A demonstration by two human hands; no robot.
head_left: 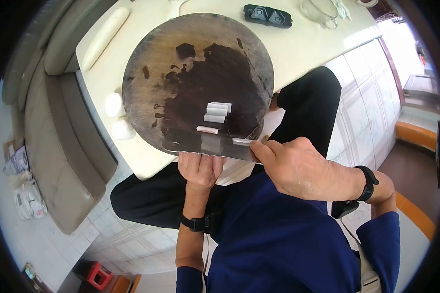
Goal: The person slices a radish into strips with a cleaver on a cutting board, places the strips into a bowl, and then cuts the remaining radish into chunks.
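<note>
Surface (298, 46) pale and cream, carrying my round dark-stained board (146, 73) with white cut pieces (215, 113) near its near edge. My right hand (298, 166) grips the cleaver (205, 145); my left hand (199, 168) cups under the blade. Sofa (58, 161) left, tiled floor below.

The near edge of the round chopping board (190, 58) is blocked by the cleaver (208, 145), which is held flat across it by the left hand (199, 168) and the right hand (298, 168). Just beyond the blade, white cut pieces (215, 115) are laid in a short row. The far and left parts of the board are left open. On the tabletop (308, 46), passage at the left is narrowed by a rolling pin (105, 36) and two dough lumps (117, 117); at the far edge a black sharpener (268, 15) and a glass lid (320, 12) are placed.
</note>
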